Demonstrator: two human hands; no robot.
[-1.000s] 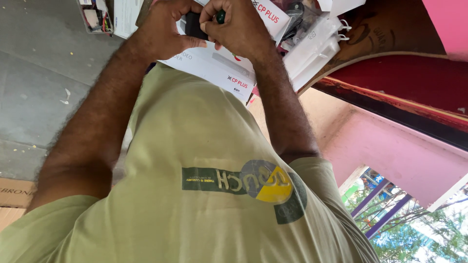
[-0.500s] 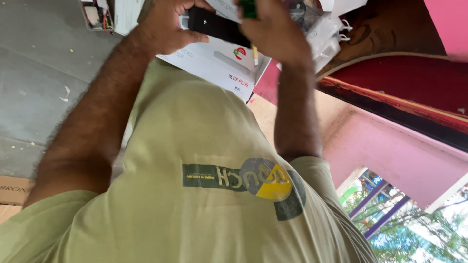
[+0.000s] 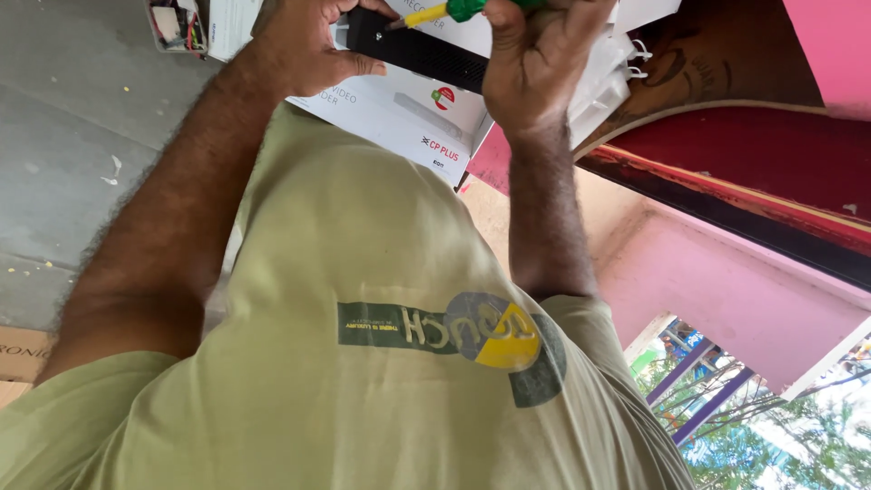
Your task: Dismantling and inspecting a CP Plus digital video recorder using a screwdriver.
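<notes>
My left hand (image 3: 304,41) grips the left end of a flat black electronic box (image 3: 417,50) held in front of my chest. My right hand (image 3: 535,54) is closed around a screwdriver (image 3: 445,11) with a green and yellow handle, and the yellow part lies just above the box's top edge. The screwdriver's tip is hidden from me. Both hands hover over a white cardboard carton (image 3: 399,113). My green shirt fills the lower part of the view.
A small open box of wires and parts (image 3: 172,23) sits on the grey concrete floor (image 3: 82,136) at top left. White plastic-wrapped items (image 3: 608,82) lie beside the carton. A brown cardboard piece (image 3: 23,349) is at the left edge. On the right are a pink wall (image 3: 726,281) and a dark red arch.
My hands were clasped together over the black box; they have since moved apart, the right hand now holds the screwdriver over it, and more of the box shows.
</notes>
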